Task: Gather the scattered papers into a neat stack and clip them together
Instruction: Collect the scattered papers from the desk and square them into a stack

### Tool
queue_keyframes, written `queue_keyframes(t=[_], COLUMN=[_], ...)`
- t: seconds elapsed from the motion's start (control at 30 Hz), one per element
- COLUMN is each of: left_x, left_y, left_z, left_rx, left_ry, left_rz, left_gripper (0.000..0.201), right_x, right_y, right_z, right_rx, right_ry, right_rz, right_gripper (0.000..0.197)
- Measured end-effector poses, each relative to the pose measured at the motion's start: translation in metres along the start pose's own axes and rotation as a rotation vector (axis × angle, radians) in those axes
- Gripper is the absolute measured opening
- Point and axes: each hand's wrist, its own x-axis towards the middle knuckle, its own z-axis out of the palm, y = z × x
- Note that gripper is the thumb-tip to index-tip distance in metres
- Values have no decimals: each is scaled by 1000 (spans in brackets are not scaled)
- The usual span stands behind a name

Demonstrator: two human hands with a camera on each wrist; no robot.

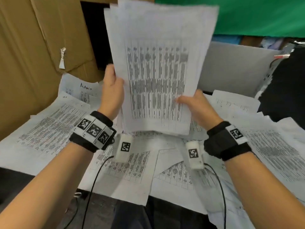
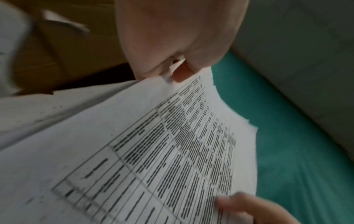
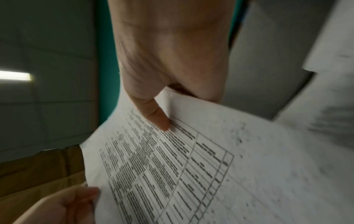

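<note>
Papers: you hold a bundle (image 1: 158, 71) upright above the desk (image 1: 9, 177), one hand on each long side. Left hand (image 1: 113, 90) grips the left edge, thumb on the printed face, fingers behind. Right hand (image 1: 196, 108) grips the lower right edge the same way; the right wrist view shows the thumb (image 3: 155, 116) pressed on the table grid of the top sheet.

Why upright: likely so the bottom edges can be tapped on the desk to square them. Top edges are stepped and fanned, so the bundle is not yet neat. Side grips let the sheets slip down between thumb and fingers while keeping them from splaying.

Loose sheets (image 1: 49, 128) lie overlapped across the desk, to left, right and near edge, some skewed, one apparently folded near the middle (image 1: 166, 156). One at far left has handwriting on it (image 1: 85, 85). Gathering looks far from done.

Cardboard (image 1: 33, 47) stands behind on the left; a grey panel (image 1: 231, 68) and green cloth (image 1: 264, 15) behind right.

No clip seen in any view. It may be under the sheets; cannot tell.

Risk: a loosened grip would let the fanned sheets slide out.
</note>
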Motion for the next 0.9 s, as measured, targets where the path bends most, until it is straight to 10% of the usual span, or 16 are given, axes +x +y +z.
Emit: queue_keyframes(t=[0.2,0.33,0.5,0.57,0.7,0.8,0.9], left_x=[3,-7,-13,-12,-30,-43,-48], left_y=[44,28,36,21,-47,-66,-63], left_z=[25,44,61,58,43,43,53], left_rx=[15,32,40,4,135,186,136], left_ry=[91,85,191,216,-108,-295,-281], left_rz=[346,204,489,378,-316,-613,-669], left_gripper=[23,13,17,9,41,73,58], right_x=[-11,-17,-19,-15,-13,-18,-7], right_y=[-50,-43,-60,-48,36,74,72], right_z=[-20,-12,-6,-11,-13,-17,-35], right_rx=[195,236,232,236,28,116,147], right_ry=[33,95,238,223,-19,-39,113], right_rz=[-151,-131,-262,-203,191,229,244], right_gripper=[58,33,15,21,105,82,49])
